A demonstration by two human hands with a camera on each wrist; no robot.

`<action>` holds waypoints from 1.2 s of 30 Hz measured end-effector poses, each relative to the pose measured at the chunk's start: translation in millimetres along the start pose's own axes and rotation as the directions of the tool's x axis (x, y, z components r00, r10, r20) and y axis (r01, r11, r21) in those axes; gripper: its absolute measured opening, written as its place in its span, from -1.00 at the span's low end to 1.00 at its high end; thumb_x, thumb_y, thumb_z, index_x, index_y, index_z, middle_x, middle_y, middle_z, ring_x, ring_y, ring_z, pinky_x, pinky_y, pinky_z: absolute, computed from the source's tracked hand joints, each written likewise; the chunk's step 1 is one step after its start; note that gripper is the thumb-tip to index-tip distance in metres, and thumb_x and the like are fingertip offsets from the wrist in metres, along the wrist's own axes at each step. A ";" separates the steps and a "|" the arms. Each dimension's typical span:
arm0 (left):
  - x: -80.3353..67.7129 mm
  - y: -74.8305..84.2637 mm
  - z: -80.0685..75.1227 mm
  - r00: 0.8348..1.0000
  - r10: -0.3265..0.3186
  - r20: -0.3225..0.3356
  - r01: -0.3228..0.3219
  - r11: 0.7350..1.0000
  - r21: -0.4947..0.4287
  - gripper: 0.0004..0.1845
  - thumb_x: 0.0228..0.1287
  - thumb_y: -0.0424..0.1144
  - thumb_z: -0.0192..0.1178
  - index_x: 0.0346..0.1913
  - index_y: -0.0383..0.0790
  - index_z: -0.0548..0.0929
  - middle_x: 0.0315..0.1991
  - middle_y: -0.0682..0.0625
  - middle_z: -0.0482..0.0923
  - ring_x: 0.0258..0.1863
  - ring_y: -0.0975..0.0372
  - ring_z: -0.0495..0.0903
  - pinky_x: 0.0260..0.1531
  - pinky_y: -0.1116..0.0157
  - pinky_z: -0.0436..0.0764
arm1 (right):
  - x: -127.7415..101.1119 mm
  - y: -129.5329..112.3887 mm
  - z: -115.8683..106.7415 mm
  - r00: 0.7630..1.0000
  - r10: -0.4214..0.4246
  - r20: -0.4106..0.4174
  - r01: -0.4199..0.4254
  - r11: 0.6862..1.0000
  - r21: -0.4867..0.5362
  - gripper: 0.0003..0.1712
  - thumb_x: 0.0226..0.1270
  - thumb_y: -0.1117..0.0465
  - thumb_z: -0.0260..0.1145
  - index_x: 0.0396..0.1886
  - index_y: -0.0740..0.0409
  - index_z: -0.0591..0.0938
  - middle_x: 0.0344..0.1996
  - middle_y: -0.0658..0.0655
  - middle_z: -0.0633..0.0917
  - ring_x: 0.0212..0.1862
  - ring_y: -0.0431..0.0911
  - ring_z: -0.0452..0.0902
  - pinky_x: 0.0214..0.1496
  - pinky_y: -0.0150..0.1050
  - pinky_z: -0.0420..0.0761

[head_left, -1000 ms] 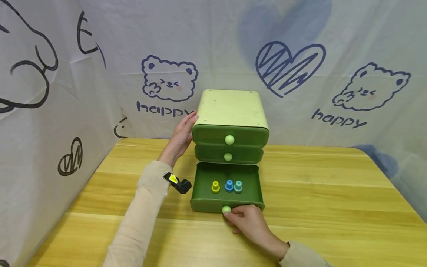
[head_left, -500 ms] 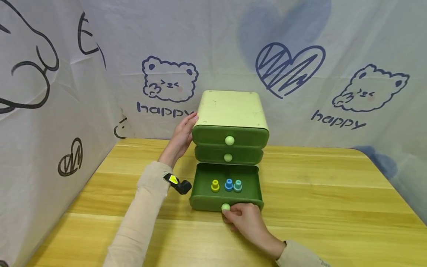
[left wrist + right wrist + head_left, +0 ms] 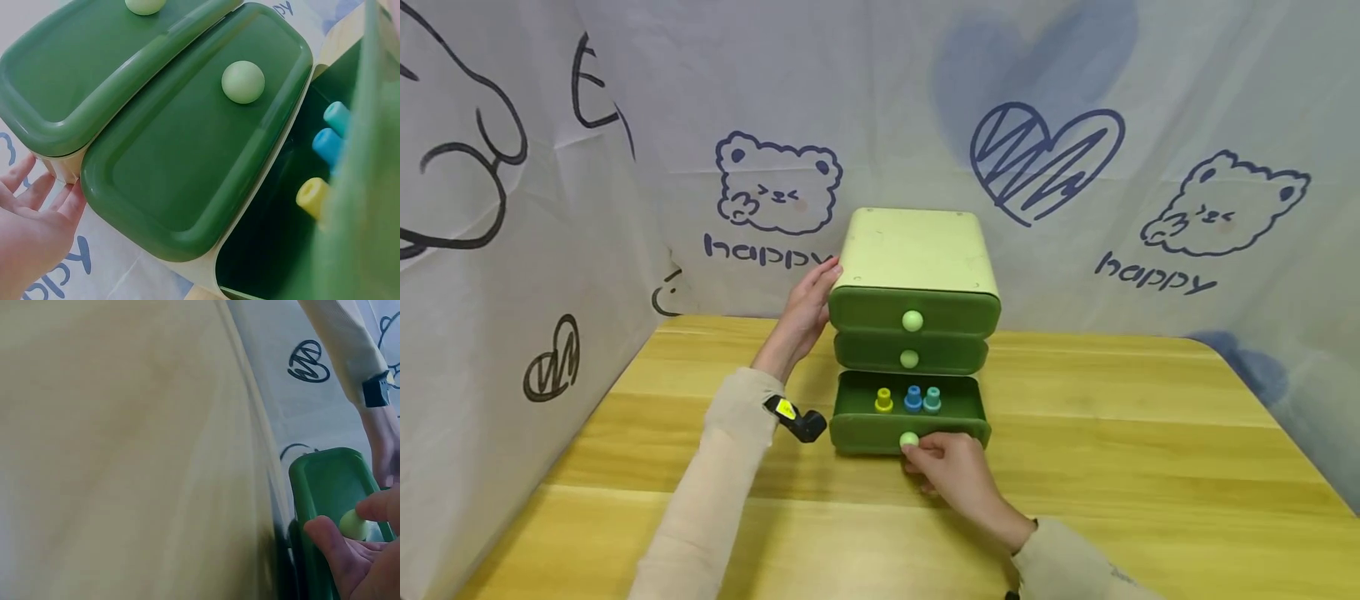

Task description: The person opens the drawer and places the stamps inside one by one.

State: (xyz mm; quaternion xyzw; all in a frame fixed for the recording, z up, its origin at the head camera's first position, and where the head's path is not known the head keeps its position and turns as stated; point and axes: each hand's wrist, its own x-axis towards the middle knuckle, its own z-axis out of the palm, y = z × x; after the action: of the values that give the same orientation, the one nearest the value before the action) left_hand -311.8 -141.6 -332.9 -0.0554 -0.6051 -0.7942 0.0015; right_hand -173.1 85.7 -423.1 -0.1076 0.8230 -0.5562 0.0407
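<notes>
A small cabinet (image 3: 917,250) with a pale yellow-green shell and three green drawers stands on the table. Its bottom drawer (image 3: 865,435) is pulled part way out. My right hand (image 3: 962,479) pinches that drawer's round light-green knob (image 3: 909,439) between thumb and fingers. Against the cabinet's left side rests my left hand (image 3: 803,315), its fingers extended along the shell in the left wrist view. Inside the drawer stand a yellow stepped peg (image 3: 883,401), a blue one (image 3: 913,400) and a teal one (image 3: 932,400), the latter two side by side.
The upper drawer (image 3: 865,310) and middle drawer (image 3: 865,353) are closed, each with a round knob. Under everything lies a wooden table (image 3: 1112,467). White cloth (image 3: 895,100) with printed bears and hearts hangs behind and to the left.
The bottom drawer has slid inward, my right hand moving with its knob, and less of the drawer's floor shows. My left hand stays on the cabinet's side.
</notes>
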 end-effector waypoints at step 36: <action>-1.1 -3.7 0.9 1.000 0.013 -0.024 -0.013 0.999 -0.029 -0.38 0.41 -0.14 0.05 0.46 -0.25 0.22 0.43 -0.13 0.18 0.35 0.07 0.24 0.25 0.24 0.38 | 66.1 9.7 7.0 0.977 0.206 -0.046 -0.184 0.938 0.295 -0.83 0.33 0.44 0.23 -0.20 0.56 0.61 -0.39 0.32 0.72 -0.39 -0.02 0.70 -0.41 -0.27 0.70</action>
State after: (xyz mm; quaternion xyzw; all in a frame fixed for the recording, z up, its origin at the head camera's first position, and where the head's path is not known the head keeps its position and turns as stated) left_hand -310.9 -139.8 -336.4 -0.0500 -0.5929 -0.8036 0.0130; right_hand -237.4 68.1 -431.3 0.0029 0.7404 -0.6674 0.0797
